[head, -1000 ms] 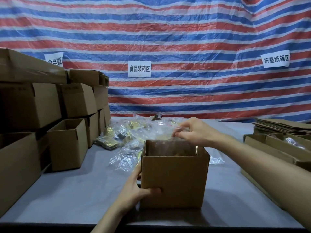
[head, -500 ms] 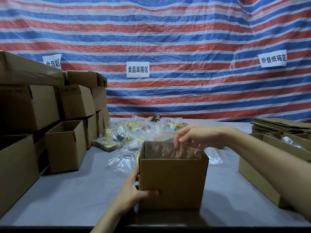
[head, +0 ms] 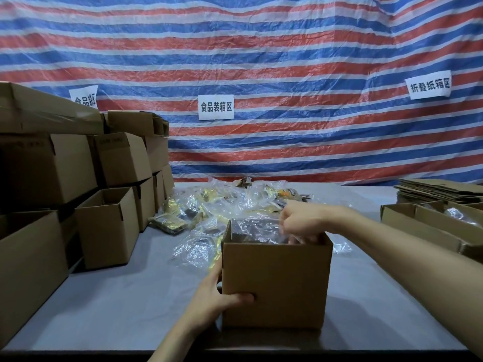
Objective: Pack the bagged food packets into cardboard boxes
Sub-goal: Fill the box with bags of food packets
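An open cardboard box (head: 277,286) stands on the grey table in front of me. My left hand (head: 217,299) grips its lower left corner, thumb on the front wall. My right hand (head: 303,223) reaches over the box's far right rim, fingers curled down inside on a clear bagged food packet (head: 256,229) that fills the box's mouth. A heap of clear bagged food packets (head: 222,205) with gold and dark contents lies on the table just behind and left of the box.
Stacked cardboard boxes (head: 78,178) fill the left side, some open-topped. Flattened cardboard (head: 439,190) and open boxes (head: 431,226) sit at the right. A striped tarp with white signs (head: 216,107) hangs behind the table (head: 125,304).
My right hand has lowered the clear packet from above the box's rim down into the box. My left hand has kept its grip on the box.
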A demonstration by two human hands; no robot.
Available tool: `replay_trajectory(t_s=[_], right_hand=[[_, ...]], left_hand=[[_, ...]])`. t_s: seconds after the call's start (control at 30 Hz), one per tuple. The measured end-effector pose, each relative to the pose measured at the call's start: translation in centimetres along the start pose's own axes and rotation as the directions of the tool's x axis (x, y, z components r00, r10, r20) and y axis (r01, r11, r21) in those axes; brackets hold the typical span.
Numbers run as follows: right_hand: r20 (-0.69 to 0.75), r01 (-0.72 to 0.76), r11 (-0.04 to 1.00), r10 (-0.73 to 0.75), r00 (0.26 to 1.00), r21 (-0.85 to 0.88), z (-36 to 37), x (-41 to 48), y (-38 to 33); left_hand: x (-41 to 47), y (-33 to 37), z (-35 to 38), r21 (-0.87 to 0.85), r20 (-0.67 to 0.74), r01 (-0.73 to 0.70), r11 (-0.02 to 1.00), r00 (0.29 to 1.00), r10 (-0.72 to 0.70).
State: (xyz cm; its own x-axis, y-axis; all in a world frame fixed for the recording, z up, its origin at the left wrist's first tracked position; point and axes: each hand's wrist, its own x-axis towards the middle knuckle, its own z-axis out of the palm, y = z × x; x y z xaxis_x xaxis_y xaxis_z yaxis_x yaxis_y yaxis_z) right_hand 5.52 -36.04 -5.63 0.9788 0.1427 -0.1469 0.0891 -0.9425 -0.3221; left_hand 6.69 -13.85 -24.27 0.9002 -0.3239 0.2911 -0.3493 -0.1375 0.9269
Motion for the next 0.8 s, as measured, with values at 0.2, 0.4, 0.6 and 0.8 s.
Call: replay_trajectory(t_s=[0.2,0.4,0.6,0.8], right_hand=[[-0.157,-0.037,0.99,0.015,0.988,-0.136,1.2,0.4,-0.6],[-0.442,-0.068,0.867,-0.183,0.878,-0.494,1.3,-0.4,-1.9],[-0.063,0.275,0.961,-0.277,0.959,-0.042,1.7,0.7,-2.5],[0.441,-0.167,0.964,0.062,0.895,0.204,1.3,1.8,-1.3]], left_hand=[[-0.1,0.3,0.2,-0.024,-0.005,0.0,1.0,1.0,-0.001],[-0.1,0.3,0.2,-0.031,-0.02,0.0,1.0,1.0,-0.001],[0.0,0.3,0.2,-0.02,-0.025,0.0,1.0,1.0,0.0],[0.1,0.0,0.0,-0.005,-0.021,0.006,1.0,1.0,-0.006]])
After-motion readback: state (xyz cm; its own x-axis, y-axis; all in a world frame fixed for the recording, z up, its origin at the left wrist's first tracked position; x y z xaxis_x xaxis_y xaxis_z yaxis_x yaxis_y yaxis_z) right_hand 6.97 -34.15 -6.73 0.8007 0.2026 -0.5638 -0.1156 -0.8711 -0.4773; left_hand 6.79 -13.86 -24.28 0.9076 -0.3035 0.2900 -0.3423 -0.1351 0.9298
